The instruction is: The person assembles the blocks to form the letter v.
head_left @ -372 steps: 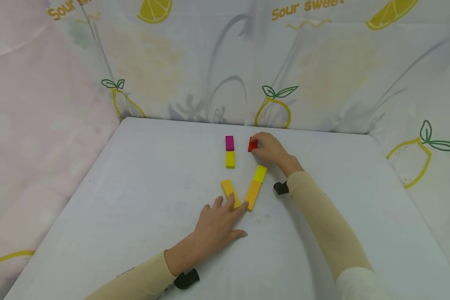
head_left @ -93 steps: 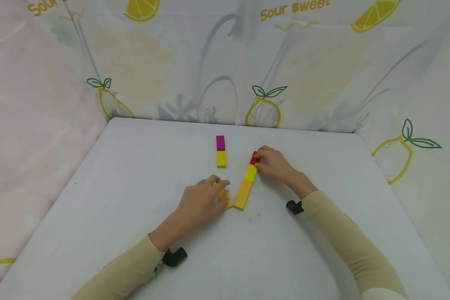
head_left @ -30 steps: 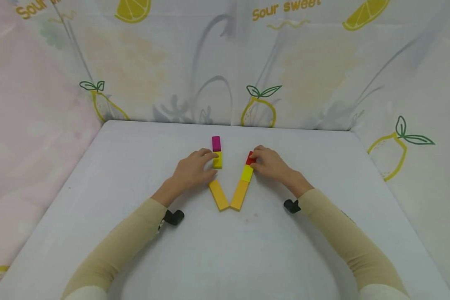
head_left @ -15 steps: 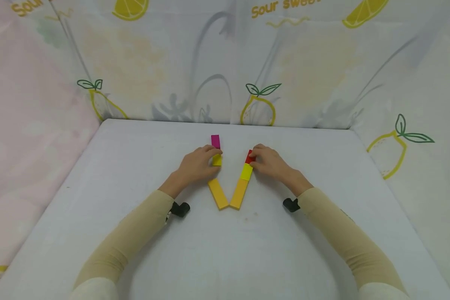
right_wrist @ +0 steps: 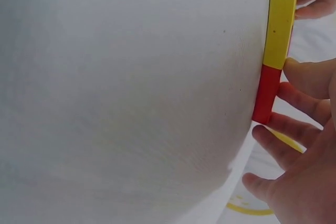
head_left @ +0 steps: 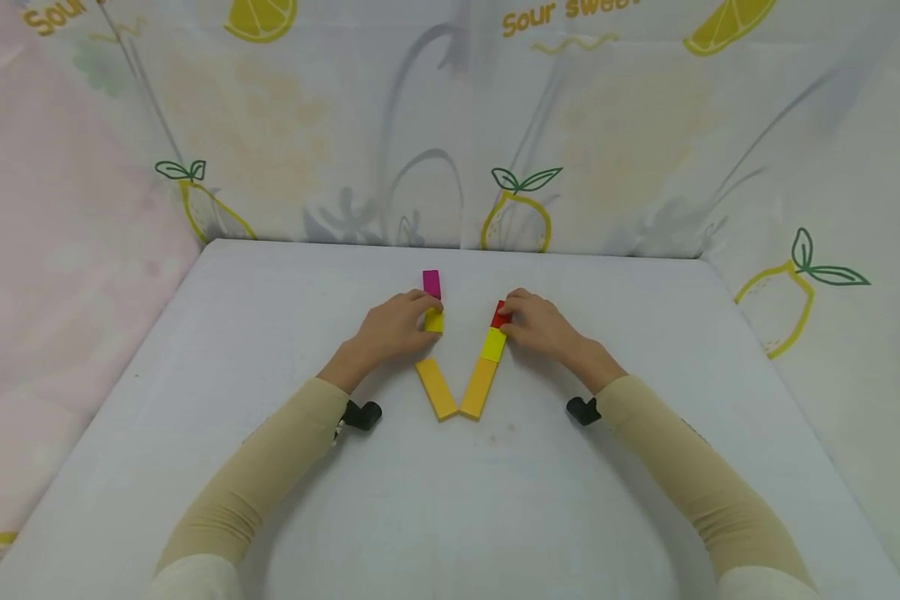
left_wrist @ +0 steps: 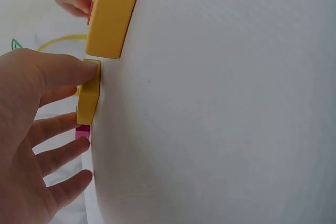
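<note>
My left hand pinches a yellow block, thumb at its near end and index finger at its far end. Just behind that block lies a magenta block, partly covered by the fingers. My right hand has thumb and fingertips on a small red block, which tops a slanted row with a second yellow block and a long orange block. Another long orange block leans the other way. The two orange blocks meet at their near ends in a V.
All the blocks lie flat on a white-covered table. A lemon-print cloth hangs behind the far edge. Black wrist cameras sit below both sleeves, the left camera and the right camera.
The red block has come nearer, onto the end of the right row. The left orange block now touches the right one. My left hand has gone from it to the yellow block.
</note>
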Demonstrator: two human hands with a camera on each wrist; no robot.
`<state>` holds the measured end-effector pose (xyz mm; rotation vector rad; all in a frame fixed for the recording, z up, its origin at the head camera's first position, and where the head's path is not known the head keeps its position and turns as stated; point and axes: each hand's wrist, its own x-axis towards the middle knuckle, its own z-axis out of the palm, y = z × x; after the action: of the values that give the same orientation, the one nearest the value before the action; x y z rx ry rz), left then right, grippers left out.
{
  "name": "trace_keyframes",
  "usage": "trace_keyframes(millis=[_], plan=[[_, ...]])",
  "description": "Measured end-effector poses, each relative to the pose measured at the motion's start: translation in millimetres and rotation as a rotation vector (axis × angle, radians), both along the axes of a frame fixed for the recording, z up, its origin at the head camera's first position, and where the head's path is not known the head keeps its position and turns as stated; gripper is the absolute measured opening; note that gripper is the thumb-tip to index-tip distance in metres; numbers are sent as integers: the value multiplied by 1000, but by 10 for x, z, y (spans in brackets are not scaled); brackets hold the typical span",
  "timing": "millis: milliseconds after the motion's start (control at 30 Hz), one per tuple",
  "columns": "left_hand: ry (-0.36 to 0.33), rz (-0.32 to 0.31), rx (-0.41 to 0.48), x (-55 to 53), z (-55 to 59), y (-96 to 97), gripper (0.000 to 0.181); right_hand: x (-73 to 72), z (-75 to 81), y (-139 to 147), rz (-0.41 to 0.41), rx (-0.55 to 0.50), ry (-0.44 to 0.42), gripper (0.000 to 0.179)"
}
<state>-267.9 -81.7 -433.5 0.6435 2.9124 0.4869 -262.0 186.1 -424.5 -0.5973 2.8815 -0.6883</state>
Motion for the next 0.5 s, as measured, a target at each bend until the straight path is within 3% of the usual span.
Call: trace_keyframes(millis=[500], plan=[[-14,0,23,5,43,-1,41,10,11,-7,4,-9,-3,29]])
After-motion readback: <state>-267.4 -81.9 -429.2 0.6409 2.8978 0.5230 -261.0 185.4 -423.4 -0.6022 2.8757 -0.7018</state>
